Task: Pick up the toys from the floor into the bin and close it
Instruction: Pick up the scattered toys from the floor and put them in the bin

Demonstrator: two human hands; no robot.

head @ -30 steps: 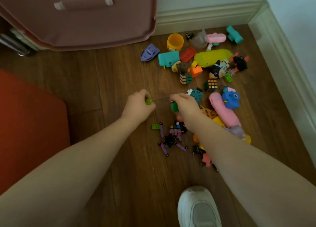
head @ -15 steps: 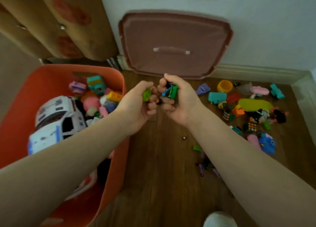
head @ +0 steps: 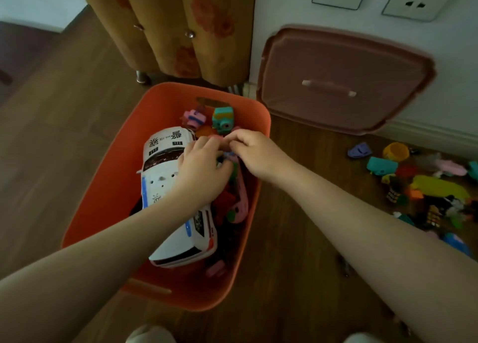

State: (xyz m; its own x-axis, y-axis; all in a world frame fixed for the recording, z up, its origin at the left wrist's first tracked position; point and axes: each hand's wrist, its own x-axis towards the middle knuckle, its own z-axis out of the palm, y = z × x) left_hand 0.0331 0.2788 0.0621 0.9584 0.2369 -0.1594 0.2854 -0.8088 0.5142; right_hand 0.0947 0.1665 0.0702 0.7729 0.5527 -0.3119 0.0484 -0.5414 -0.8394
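The orange bin (head: 111, 166) stands on the wood floor and holds a white police car (head: 160, 161), a teal camera toy (head: 222, 119) and several small toys. Both my hands are low over the bin's right half, close together. My left hand (head: 201, 172) lies above the car with fingers curled down, hiding whatever is under them. My right hand (head: 254, 152) curls its fingers round a small bluish toy (head: 229, 154) at its fingertips. The pink lid (head: 336, 66) leans upright against the wall behind the bin.
A pile of loose toys (head: 434, 187) lies on the floor at the right by the baseboard, among them a yellow cup (head: 395, 151) and a purple boat (head: 359, 150). A brown padded cabinet (head: 181, 32) stands behind the bin. My shoe (head: 150, 335) shows at the bottom edge.
Both hands moved left from above the floor, carrying small green pieces, to low over the bin's toys. The view swung left with them; the floor pile is now at the right edge.
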